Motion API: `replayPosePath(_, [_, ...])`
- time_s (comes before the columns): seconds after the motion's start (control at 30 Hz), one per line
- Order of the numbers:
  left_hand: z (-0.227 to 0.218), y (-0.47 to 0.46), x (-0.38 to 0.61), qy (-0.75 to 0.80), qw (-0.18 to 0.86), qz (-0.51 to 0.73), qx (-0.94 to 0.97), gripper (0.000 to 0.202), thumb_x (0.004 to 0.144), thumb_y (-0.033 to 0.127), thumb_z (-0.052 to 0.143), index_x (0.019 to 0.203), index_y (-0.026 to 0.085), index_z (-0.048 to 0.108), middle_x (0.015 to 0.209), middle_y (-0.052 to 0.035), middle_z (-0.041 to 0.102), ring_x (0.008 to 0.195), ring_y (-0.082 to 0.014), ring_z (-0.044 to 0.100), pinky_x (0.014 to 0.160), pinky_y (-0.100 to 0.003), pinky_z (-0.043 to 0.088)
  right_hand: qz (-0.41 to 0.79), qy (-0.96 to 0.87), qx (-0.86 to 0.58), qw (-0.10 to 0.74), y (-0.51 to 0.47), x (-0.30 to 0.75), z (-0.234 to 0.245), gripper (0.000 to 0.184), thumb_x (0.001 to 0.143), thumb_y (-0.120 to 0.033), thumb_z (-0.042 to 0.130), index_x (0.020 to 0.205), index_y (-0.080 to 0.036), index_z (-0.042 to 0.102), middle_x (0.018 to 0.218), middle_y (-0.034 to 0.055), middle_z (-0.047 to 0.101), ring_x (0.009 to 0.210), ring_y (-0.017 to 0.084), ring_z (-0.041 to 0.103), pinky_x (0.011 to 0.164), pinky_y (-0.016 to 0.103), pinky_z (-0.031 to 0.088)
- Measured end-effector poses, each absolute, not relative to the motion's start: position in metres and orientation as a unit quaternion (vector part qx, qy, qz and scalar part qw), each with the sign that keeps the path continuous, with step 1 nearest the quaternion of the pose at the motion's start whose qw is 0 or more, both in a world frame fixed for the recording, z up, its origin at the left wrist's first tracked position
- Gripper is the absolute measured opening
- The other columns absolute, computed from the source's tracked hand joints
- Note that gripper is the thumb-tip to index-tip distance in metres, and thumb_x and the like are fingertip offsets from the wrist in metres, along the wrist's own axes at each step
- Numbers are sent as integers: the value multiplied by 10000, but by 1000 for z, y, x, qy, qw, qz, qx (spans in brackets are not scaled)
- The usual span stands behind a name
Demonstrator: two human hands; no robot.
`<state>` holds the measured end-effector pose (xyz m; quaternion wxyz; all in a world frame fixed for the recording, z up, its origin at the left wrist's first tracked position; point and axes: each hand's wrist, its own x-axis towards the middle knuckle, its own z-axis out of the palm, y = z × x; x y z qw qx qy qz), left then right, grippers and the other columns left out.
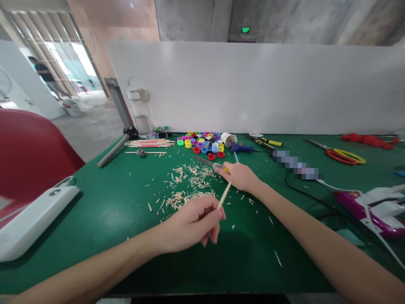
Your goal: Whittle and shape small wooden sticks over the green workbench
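On the worktop (pixel 95 228), quite the mess of shavings (pixel 177 198)
Left hand (pixel 196 221) has its grip pinched on a stick (pixel 225 194), tip angled toward the right hand (pixel 242 176), whose grip's wrapped round a knife (pixel 204 161), blade pointing left by the shavings' far edge, caps (pixel 201 144) just beyond.

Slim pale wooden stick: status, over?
Left hand holds slim pale wooden stick. Right hand holds yellow-handled, grey-bladed knife. Loose pale wood shavings litter green tabletop nearby.
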<state>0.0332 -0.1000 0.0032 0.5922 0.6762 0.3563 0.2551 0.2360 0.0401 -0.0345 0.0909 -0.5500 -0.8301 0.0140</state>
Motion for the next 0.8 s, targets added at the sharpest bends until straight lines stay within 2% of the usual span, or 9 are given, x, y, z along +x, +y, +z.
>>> replayPosePath(0.1, [8, -113, 33, 294, 553, 185, 757, 173, 927, 251, 384, 882, 213, 546, 687, -23, 637, 593, -124, 561, 561, -224, 432, 18, -834, -544, 86, 39, 236, -34, 607, 888, -676, 146, 799, -192, 502, 615, 43, 548, 496, 132, 445, 465, 277, 251])
replayPosePath(0.23, [4, -135, 44, 214, 481, 106, 844, 191, 932, 236, 400, 891, 218, 586, 707, -24, 638, 569, -123, 518, 509, -209, 391, 41, -841, -537, 55, 38, 235, -32, 597, 889, -672, 156, 810, -188, 496, 588, 34, 545, 429, 114, 413, 439, 274, 256])
replayPosePath(0.33, [-12, -145, 51, 189, 408, 132, 883, 144, 928, 269, 450, 889, 220, 580, 625, 7, 572, 511, -117, 466, 461, -206, 346, 42, -842, -536, 37, 37, 234, -30, 595, 888, -670, 160, 826, -186, 501, 573, 35, 544, 405, 114, 398, 425, 276, 256])
replayPosePath(0.4, [-22, -149, 52, 185, 355, 134, 906, 134, 926, 285, 466, 954, 218, 578, 570, 28, 525, 453, -112, 413, 418, -219, 300, 41, -842, -537, 40, 36, 233, -30, 585, 890, -666, 170, 823, -188, 500, 568, 33, 545, 401, 113, 400, 423, 276, 262])
replayPosePath(0.53, [-28, -151, 49, 202, 291, 127, 926, 161, 943, 283, 431, 972, 213, 573, 553, 39, 530, 404, -94, 343, 402, -229, 265, 42, -842, -537, 45, 36, 233, -29, 579, 883, -675, 192, 806, -190, 498, 585, 36, 557, 411, 113, 414, 429, 276, 272])
replayPosePath(0.7, [-21, -137, 43, 230, 271, 170, 919, 109, 886, 181, 502, 939, 217, 590, 527, 35, 514, 411, -93, 299, 403, -250, 192, 30, -841, -538, 38, 35, 233, -29, 598, 877, -686, 174, 817, -190, 503, 594, 40, 554, 441, 126, 426, 440, 275, 258])
replayPosePath(0.8, [-16, -111, 37, 389, 323, 269, 820, 84, 862, 198, 509, 872, 213, 591, 485, 35, 455, 381, -85, 285, 383, -246, 164, 15, -842, -538, 44, 36, 233, -30, 601, 871, -694, 175, 799, -194, 498, 610, 40, 554, 466, 128, 431, 451, 272, 248])
